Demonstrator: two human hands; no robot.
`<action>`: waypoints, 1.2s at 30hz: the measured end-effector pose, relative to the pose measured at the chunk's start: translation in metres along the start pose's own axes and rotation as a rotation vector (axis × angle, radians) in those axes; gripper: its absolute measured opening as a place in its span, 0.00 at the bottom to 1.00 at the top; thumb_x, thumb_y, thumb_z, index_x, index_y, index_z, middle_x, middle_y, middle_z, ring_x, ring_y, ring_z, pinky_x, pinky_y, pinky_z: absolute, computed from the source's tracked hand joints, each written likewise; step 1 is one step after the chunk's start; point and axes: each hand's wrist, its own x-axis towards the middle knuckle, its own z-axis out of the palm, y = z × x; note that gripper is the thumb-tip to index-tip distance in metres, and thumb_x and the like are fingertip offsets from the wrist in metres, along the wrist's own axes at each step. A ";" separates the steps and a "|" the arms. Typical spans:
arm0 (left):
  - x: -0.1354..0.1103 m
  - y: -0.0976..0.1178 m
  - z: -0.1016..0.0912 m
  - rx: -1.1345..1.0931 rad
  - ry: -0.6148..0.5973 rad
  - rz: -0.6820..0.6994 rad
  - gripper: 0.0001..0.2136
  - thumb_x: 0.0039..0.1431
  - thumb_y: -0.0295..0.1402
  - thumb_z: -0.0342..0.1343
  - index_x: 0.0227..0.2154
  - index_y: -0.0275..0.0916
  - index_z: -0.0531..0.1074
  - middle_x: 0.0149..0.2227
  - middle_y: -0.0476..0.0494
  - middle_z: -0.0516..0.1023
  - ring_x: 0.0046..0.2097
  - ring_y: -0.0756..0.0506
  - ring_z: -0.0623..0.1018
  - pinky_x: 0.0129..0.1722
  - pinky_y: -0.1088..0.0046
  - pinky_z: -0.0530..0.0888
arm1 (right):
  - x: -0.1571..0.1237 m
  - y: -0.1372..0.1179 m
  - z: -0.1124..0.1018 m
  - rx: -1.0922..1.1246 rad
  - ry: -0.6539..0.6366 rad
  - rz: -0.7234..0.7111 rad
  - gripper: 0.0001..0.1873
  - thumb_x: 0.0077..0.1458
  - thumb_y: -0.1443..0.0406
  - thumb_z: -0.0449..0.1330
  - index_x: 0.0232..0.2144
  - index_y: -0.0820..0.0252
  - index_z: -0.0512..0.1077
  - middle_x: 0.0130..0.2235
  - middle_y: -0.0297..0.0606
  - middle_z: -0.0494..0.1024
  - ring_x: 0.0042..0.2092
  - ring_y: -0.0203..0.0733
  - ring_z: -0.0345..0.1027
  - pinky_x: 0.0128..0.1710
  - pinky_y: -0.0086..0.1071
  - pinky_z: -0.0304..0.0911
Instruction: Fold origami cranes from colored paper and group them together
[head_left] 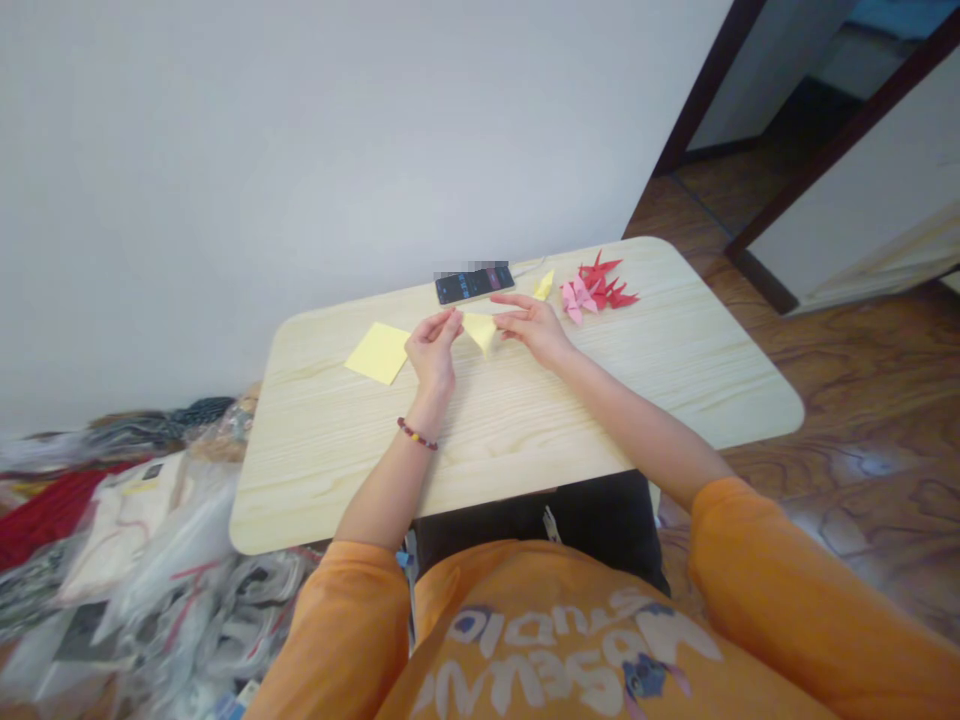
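Two hands, the left hand (pixel 433 345) and the right hand (pixel 534 330), stand close together, fingers half curled, pinching a folded yellow paper (pixel 480 332) between them, which keeps it steady. A flat yellow square (pixel 379 352) lies at 9 o'clock on the wooden table (pixel 525 450), with a phone (pixel 474 284) at 12, and a small yellow fold (pixel 544 286) and red and pink paper cranes (pixel 596 288) at 1, all within reach

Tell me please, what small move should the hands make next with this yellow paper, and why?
Probably press the folded yellow paper onto the wooden table: the left hand and right hand seem to pinch it above the wood.
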 end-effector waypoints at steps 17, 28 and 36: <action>-0.001 -0.014 0.019 0.016 0.117 0.008 0.13 0.44 0.39 0.66 0.30 0.37 0.76 0.37 0.42 0.80 0.41 0.47 0.79 0.43 0.69 0.76 | 0.004 0.012 0.008 -0.248 0.060 -0.061 0.24 0.48 0.46 0.59 0.19 0.60 0.67 0.19 0.31 0.66 0.23 0.32 0.58 0.21 0.27 0.50; 0.010 -0.025 0.037 -0.119 0.222 -0.082 0.07 0.47 0.31 0.65 0.29 0.35 0.75 0.40 0.40 0.80 0.44 0.46 0.79 0.46 0.68 0.76 | 0.011 0.013 -0.005 -0.473 0.079 -0.142 0.26 0.52 0.44 0.54 0.17 0.57 0.62 0.15 0.29 0.63 0.19 0.33 0.54 0.22 0.30 0.49; 0.012 -0.023 0.034 -0.123 0.306 -0.121 0.05 0.50 0.27 0.63 0.31 0.35 0.76 0.39 0.42 0.80 0.44 0.48 0.79 0.45 0.73 0.76 | 0.011 0.013 -0.001 -0.643 0.073 -0.176 0.24 0.58 0.52 0.50 0.16 0.59 0.60 0.16 0.30 0.60 0.23 0.33 0.55 0.25 0.29 0.47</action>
